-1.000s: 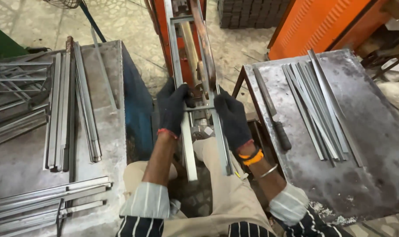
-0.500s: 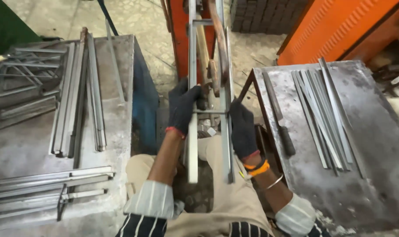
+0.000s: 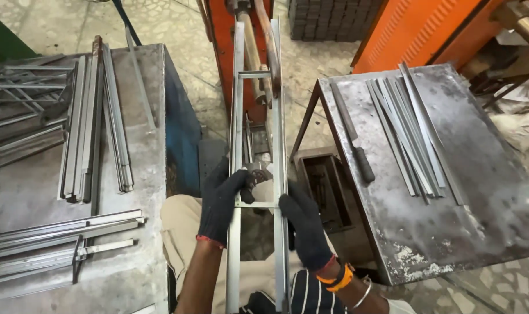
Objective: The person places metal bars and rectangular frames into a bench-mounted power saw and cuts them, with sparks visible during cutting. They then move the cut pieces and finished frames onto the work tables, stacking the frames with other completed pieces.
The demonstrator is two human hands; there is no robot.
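Your left hand (image 3: 221, 203), in a dark glove, curls closed around the left rail of the ladder-like metal frame (image 3: 236, 116) at the centre of the frame, fingers wrapped over the rail just above a thin cross rung (image 3: 257, 204). Your right hand (image 3: 304, 229), also gloved, clamps the right rail just below that rung, fingers pressed together along the metal. The frame runs from the bottom centre, over your lap, up into the orange machine (image 3: 224, 35) at the top. Loose flat strips (image 3: 413, 134) lie on the steel table (image 3: 479, 197) at right; more bars (image 3: 90, 134) are stacked at left.
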